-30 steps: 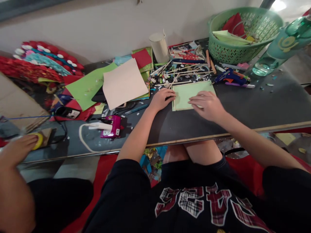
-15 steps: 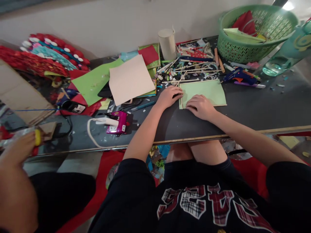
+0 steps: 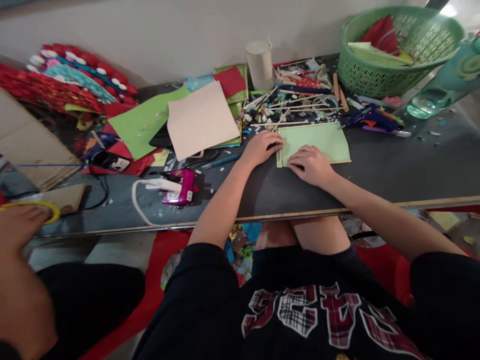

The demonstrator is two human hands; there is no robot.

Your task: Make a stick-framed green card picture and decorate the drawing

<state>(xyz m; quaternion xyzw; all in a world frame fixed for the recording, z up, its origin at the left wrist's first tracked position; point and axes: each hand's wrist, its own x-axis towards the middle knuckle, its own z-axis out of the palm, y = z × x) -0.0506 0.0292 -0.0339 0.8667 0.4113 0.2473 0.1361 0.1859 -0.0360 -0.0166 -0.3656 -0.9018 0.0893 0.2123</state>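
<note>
Contact, best kept light and even, of bent-fingered left hand [image 3: 262, 146] and right hand [image 3: 310, 164] with pale-green rectangular paper sheet [image 3: 330, 141] edged by thin cream wood-like strips [image 3: 308, 126], any pinch indiscernible.

A sheet [image 3: 327, 141] lies on the table [image 3: 397, 172] — loose sticks [image 3: 307, 108] and a cup [image 3: 259, 66] behind it, a glue gun [image 3: 371, 118] to its right. Behind the glue gun stands a basket [image 3: 369, 77], left of a bottle [image 3: 446, 82]. Left of the sheet, overlapping papers [image 3: 202, 120] lie behind a socket block [image 3: 184, 186].
</note>
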